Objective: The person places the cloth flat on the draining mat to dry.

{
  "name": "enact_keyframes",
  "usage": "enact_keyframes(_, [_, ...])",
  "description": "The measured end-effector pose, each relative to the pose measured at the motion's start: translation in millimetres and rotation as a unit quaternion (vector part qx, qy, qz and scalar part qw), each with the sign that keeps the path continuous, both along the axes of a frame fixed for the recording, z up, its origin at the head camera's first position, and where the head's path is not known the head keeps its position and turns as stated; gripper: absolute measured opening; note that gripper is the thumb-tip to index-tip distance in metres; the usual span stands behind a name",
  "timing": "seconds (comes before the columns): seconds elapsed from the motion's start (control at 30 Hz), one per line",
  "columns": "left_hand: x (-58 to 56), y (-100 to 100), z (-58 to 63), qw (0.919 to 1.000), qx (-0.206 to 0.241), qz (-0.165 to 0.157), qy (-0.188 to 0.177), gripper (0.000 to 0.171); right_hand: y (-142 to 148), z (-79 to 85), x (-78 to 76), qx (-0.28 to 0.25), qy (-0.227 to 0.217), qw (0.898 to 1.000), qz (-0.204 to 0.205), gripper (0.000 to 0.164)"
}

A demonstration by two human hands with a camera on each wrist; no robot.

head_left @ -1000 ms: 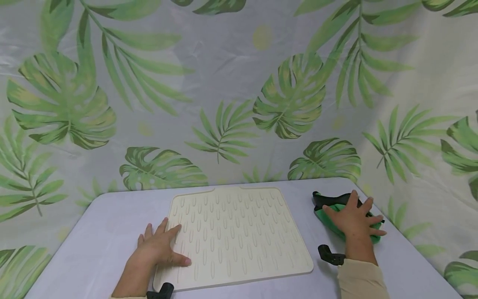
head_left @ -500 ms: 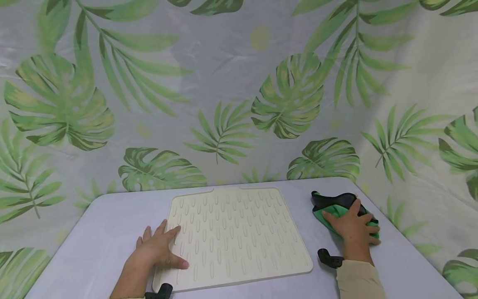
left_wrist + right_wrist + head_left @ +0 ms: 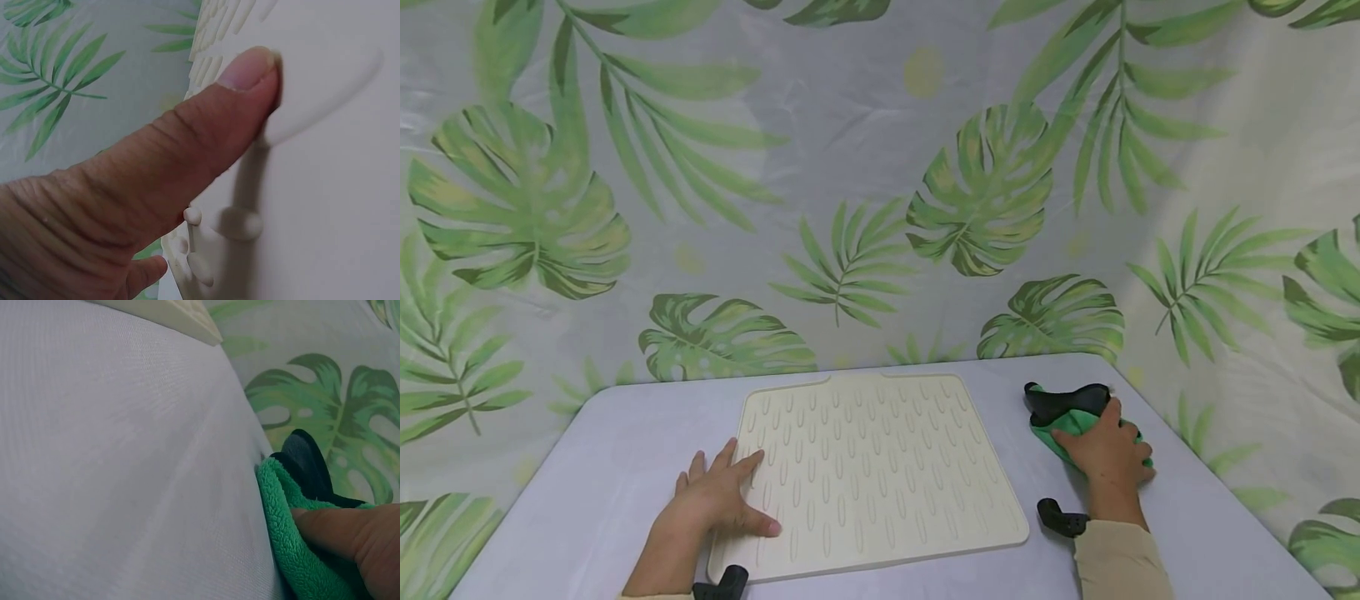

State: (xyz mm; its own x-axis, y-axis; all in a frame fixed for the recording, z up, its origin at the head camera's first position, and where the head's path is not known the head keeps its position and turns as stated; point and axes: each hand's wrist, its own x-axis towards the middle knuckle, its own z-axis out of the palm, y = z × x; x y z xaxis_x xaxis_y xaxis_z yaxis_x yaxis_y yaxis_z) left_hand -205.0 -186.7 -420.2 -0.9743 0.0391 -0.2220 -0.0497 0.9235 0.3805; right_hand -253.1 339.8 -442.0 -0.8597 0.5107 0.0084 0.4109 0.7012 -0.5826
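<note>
A cream drying mat point(image 3: 880, 479) with rows of raised oval ribs lies flat in the middle of the table. On its left edge rests my left hand point(image 3: 711, 500), fingers spread; the left wrist view has the thumb point(image 3: 187, 134) stretched over the ribbed surface. At the table's right side, my right hand point(image 3: 1108, 454) grips a bunched microfiber cloth point(image 3: 1075, 423), plush green on one face and black on the other. Seen from the right wrist, the thumb presses into the green pile of the cloth point(image 3: 284, 537). The palm hides part of the cloth.
A white cloth covers the table point(image 3: 610, 467), whose right edge runs close beside the right hand. Behind it hangs a leaf-print curtain point(image 3: 850, 167). Black wrist cameras point(image 3: 1063, 518) stick out near both hands.
The right hand's fingers have drawn in from spread to curled, gathering the cloth into a smaller bunch, slightly to the left. The left hand and mat have stayed in place.
</note>
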Motion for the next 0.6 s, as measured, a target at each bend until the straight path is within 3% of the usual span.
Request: enact_keyframes(0.6, [0.2, 0.3, -0.8, 1.0, -0.005, -0.003, 0.001, 0.128, -0.5, -0.2, -1.4, 0.036, 0.045, 0.998, 0.026, 0.085])
